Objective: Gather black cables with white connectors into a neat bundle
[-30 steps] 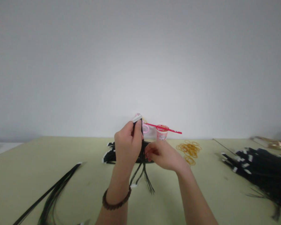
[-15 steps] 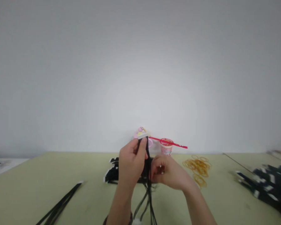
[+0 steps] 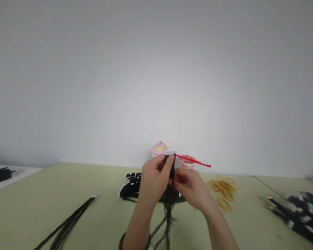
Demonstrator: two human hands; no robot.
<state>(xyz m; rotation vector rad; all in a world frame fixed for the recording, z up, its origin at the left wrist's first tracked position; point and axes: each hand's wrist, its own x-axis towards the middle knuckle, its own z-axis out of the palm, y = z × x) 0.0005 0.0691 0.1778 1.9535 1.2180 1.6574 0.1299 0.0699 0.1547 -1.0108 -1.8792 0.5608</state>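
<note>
Upright in front of me is a black cable bundle (image 3: 171, 170) with a flat white end at the top; whether that end is a connector I cannot tell. My left hand (image 3: 156, 173) is closed on it, thumb pressed flat just below the white end. Lower down, my right hand (image 3: 189, 182) pinches the same bundle from the right, its fingertips partly hidden. Thin dark strands (image 3: 168, 217) hang below the hands. Behind my left wrist lies a pile of black cables (image 3: 131, 185) with white ends, partly covered by my hands.
Yellow rubber bands (image 3: 223, 189) lie loose to the right. A pink cup (image 3: 187, 164) with a red strip (image 3: 198, 162) across it stands by the wall, near a pink trinket (image 3: 158, 150). More black cables lie at left (image 3: 70, 218) and far right (image 3: 302, 215).
Both hands and the bundle appear slightly farther right, as the whole view has shifted a little. My right hand has come up closer to the left, its fingertips now at the bundle.
</note>
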